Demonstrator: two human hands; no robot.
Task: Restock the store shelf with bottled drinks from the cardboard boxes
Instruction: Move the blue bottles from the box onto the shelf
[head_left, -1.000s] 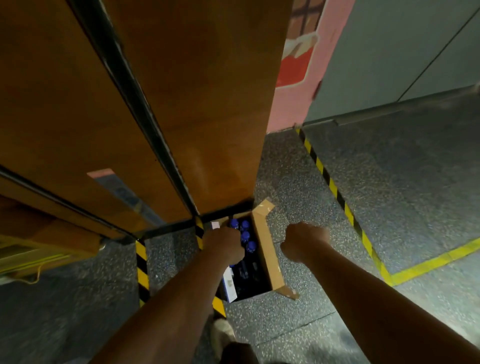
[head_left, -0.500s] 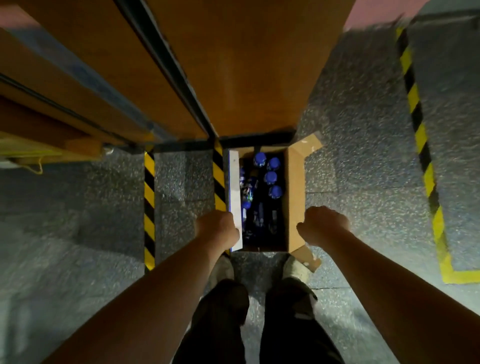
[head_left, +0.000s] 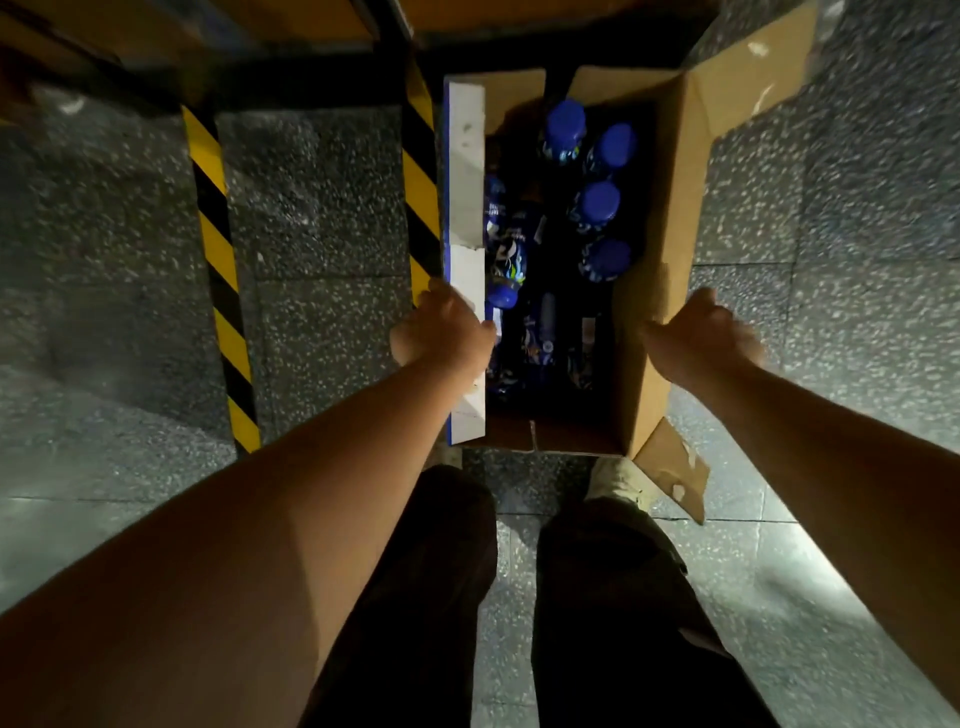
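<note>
Reaching down over an open cardboard box (head_left: 670, 208), the person's left hand (head_left: 441, 332) curls round the box's white left flap (head_left: 466, 171), thumb on the inner side. The right hand (head_left: 701, 338) has its fingers curled at the edge of the brown right flap, thumb lying on the cardboard; blur hides whether it grips.

Inside the box, four blue-capped bottles (head_left: 600, 200) stand upright along the right wall. One bottle (head_left: 506, 254) lies on its side against the left wall, and further dark bottles (head_left: 543, 332) lie between the hands.

The box rests on speckled floor (head_left: 311, 208), its far end at the shelf base (head_left: 291, 21). A yellow-and-black hazard stripe (head_left: 421, 197) runs just beside the left flap; a second stripe (head_left: 218, 260) lies farther left. Dark trousers (head_left: 426, 597) and a pale shoe (head_left: 615, 483) stand at the near end.
</note>
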